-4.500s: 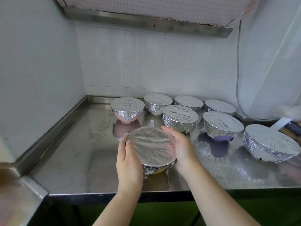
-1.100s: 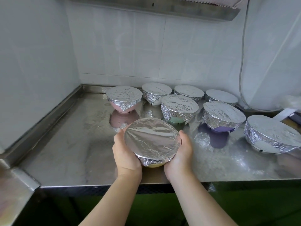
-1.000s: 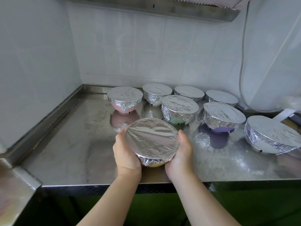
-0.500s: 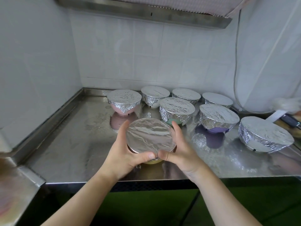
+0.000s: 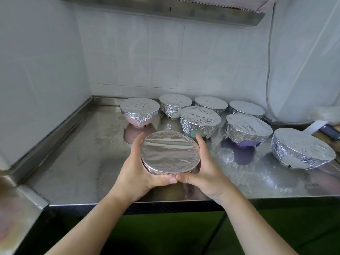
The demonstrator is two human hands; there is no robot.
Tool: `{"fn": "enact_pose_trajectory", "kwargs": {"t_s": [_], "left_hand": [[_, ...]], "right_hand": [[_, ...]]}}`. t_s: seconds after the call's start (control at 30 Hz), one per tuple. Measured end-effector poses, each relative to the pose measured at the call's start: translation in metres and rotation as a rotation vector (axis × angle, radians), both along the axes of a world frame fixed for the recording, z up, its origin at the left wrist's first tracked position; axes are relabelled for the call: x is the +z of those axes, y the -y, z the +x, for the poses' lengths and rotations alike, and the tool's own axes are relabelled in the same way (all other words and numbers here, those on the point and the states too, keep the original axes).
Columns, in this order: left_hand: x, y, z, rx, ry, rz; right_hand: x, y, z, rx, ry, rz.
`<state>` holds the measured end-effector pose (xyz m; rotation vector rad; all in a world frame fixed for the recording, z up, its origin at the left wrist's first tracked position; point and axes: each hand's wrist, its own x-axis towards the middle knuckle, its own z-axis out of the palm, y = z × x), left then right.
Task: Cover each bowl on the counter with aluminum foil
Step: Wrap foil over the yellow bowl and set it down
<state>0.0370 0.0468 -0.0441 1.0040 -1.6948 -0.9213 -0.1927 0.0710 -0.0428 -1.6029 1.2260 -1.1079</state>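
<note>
foil-covered bowl [image 5: 170,152] at counter [image 5: 77,162] front, 6 o'clock of the covered group | both hands, left hand [image 5: 137,169] and right hand [image 5: 205,169], cup its sides, thumbs meeting | foil thin, tears easily; hold under rim, not top

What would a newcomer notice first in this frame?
The round foil-covered bowl at the front centre of the counter, gripped between the left hand and right hand, thumbs meeting at its near edge. Behind it, seven more foil-wrapped bowls cluster toward the back and right of the shiny stainless steel counter, among them a pink bowl at back left and a purple bowl to the right.
</note>
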Motion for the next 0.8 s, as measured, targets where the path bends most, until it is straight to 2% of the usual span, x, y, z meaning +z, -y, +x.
{"fn": "enact_pose_trajectory", "kwargs": {"t_s": [0.23, 0.4, 0.57, 0.8], "left_hand": [[0.004, -0.002, 0.009, -0.072, -0.028, 0.057], [0.02, 0.004, 0.019, -0.235, 0.017, 0.019], [0.022, 0.01, 0.012, -0.188, -0.014, -0.032], [0.012, 0.009, 0.007, -0.125, 0.032, -0.072]], "right_hand": [[-0.003, -0.003, -0.009, 0.048, 0.011, 0.026], [0.007, -0.003, -0.018, 0.076, 0.071, -0.017], [0.012, 0.002, -0.016, 0.063, 0.067, -0.048], [0.007, 0.002, -0.014, 0.026, 0.022, -0.053]]}}
